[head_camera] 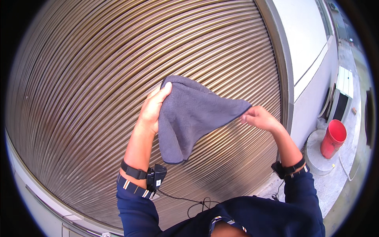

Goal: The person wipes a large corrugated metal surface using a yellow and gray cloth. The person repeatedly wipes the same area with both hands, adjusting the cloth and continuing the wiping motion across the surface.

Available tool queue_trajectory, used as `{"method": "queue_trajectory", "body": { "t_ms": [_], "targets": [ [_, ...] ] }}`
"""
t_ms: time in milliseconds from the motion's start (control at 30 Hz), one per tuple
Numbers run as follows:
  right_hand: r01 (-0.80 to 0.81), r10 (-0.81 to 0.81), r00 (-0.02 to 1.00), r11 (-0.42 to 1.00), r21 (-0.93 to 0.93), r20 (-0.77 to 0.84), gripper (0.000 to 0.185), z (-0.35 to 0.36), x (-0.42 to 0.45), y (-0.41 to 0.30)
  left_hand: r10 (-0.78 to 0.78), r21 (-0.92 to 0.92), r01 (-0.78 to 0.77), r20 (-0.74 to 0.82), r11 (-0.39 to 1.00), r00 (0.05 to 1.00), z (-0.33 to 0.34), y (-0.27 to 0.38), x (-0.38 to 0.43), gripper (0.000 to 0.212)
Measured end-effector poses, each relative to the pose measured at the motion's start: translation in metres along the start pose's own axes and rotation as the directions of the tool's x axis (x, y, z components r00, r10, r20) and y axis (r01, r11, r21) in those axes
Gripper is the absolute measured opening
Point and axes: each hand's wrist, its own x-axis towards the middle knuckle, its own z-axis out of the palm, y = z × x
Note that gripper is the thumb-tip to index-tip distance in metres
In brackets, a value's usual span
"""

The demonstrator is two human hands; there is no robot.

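Observation:
A grey microfibre cloth (pixel 192 114) with a dark hemmed edge hangs between my two hands. My left hand (pixel 154 106) grips its left side, the thumb lying over the top of the fabric. At the cloth's right corner, my right hand (pixel 257 118) pinches the edge between thumb and fingers. The fabric is stretched towards the right hand, while a loose fold droops below the left one. Right behind the cloth stands a ribbed metal roller shutter (pixel 118 65); I cannot tell whether the cloth touches it.
A red bucket (pixel 333 139) stands on a round concrete cover (pixel 318 154) at the right. Beyond it, a white cabinet-like unit (pixel 343 91) sits by the white wall (pixel 309 74). Thin black cables (pixel 202 203) hang near my body from the bands on my forearms.

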Motion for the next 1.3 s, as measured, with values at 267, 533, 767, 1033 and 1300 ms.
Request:
{"method": "queue_trajectory", "body": {
  "t_ms": [267,533,767,1033,1300],
  "targets": [
    [0.500,-0.697,0.301,0.697,-0.515,-0.651,0.031,0.045,-0.069,-0.080,0.001,0.084,-0.009,0.099,0.996,0.995,0.016,0.012,0.002,0.048],
    [0.490,-0.640,0.488,0.763,-0.421,-0.593,0.026,0.051,-0.088,-0.095,-0.036,0.058,0.026,0.188,0.998,0.982,0.013,0.012,-0.006,0.049],
    [0.558,-0.621,0.690,0.783,-0.274,-0.372,0.027,0.079,-0.089,-0.101,-0.073,0.096,0.055,0.188,0.994,0.980,0.015,0.010,-0.014,0.052],
    [0.528,-0.470,0.849,0.773,0.352,-0.241,0.063,0.162,-0.005,-0.060,-0.044,0.558,-0.659,0.779,0.505,0.626,0.087,-0.014,-0.057,0.054],
    [0.523,-0.450,0.794,0.162,0.837,-0.409,0.057,0.078,0.036,-0.046,-0.005,0.661,-0.484,0.594,0.574,0.804,0.036,-0.005,-0.093,0.061]
  ]
}}
